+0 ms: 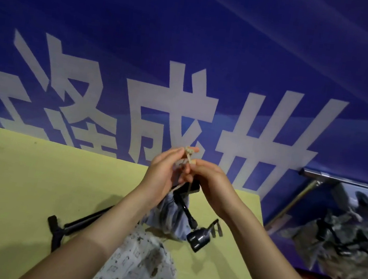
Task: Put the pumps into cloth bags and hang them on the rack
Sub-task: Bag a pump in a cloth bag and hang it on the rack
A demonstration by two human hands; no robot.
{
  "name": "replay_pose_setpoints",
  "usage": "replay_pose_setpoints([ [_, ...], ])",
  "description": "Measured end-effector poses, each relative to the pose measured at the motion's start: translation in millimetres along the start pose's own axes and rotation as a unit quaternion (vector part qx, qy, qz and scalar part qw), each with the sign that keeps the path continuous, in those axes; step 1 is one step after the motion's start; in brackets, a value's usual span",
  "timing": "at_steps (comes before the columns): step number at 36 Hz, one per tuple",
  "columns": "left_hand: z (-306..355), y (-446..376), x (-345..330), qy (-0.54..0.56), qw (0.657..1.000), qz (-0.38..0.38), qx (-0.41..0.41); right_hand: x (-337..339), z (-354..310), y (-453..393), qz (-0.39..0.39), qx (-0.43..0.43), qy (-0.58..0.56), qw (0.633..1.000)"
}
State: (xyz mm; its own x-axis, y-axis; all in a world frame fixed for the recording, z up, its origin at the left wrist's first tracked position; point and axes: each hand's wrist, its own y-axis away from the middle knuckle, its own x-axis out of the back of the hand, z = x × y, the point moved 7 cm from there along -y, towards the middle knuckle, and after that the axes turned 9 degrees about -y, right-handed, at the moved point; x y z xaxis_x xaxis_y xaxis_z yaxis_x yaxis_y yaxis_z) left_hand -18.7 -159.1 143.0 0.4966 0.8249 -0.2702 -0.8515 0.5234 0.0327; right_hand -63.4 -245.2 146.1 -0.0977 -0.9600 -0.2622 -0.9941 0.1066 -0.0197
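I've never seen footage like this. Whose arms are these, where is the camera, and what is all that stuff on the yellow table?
There is no machine here: a person wears a camera on the head, so this one picture looks forward and down along their own bare arms. The left hand and right hand are raised together, each with a grip on a thin beige drawstring, seemingly tying it. The string runs down to a bluish cloth bag hanging below the hands, with a black pump sticking out of its top. On the yellow table lie a second black pump and a white patterned cloth bag. Behind is a blue banner with large white characters. At the right, a metal rack already holds filled bags, though that corner is blurry.
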Motion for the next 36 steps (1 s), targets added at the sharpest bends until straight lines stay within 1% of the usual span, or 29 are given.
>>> replay_pose_setpoints([
  [2,-3,-2,-2,-0.052,0.999,0.005,-0.011,10,0,5,0.002,0.003,-0.012,1.000],
  [4,-7,-3,-7,-0.078,0.997,0.004,-0.015,18,-3,12,0.003,0.002,-0.014,1.000],
  [6,-11,-4,-17,-0.125,0.992,-0.020,-0.024,25,-7,18,0.011,-0.001,-0.023,1.000],
  [8,-18,-5,-34,-0.162,0.986,-0.046,-0.013,35,-12,26,0.021,-0.004,-0.044,0.999],
  [12,-35,-4,-72,-0.190,0.976,-0.102,0.011,63,-29,45,0.035,0.017,-0.073,0.997],
  [15,-45,4,-100,-0.250,0.959,-0.133,-0.011,93,-45,62,0.053,0.038,-0.130,0.989],
  [18,-51,13,-135,-0.265,0.954,-0.131,-0.045,122,-56,76,0.050,0.047,-0.140,0.988],
  [22,-58,23,-196,-0.247,0.958,-0.121,-0.077,162,-66,107,0.017,0.031,-0.114,0.993],
  [26,-79,36,-256,-0.243,0.956,-0.138,-0.084,209,-73,144,-0.018,0.014,-0.089,0.996],
  [28,-93,38,-280,-0.245,0.956,-0.137,-0.083,236,-77,162,-0.018,0.008,-0.075,0.997],
  [32,-123,42,-316,-0.229,0.963,-0.135,-0.046,290,-84,197,0.027,-0.012,0.010,1.000],
  [36,-151,52,-346,-0.156,0.979,-0.133,0.025,329,-87,229,0.048,-0.023,0.147,0.988],
])
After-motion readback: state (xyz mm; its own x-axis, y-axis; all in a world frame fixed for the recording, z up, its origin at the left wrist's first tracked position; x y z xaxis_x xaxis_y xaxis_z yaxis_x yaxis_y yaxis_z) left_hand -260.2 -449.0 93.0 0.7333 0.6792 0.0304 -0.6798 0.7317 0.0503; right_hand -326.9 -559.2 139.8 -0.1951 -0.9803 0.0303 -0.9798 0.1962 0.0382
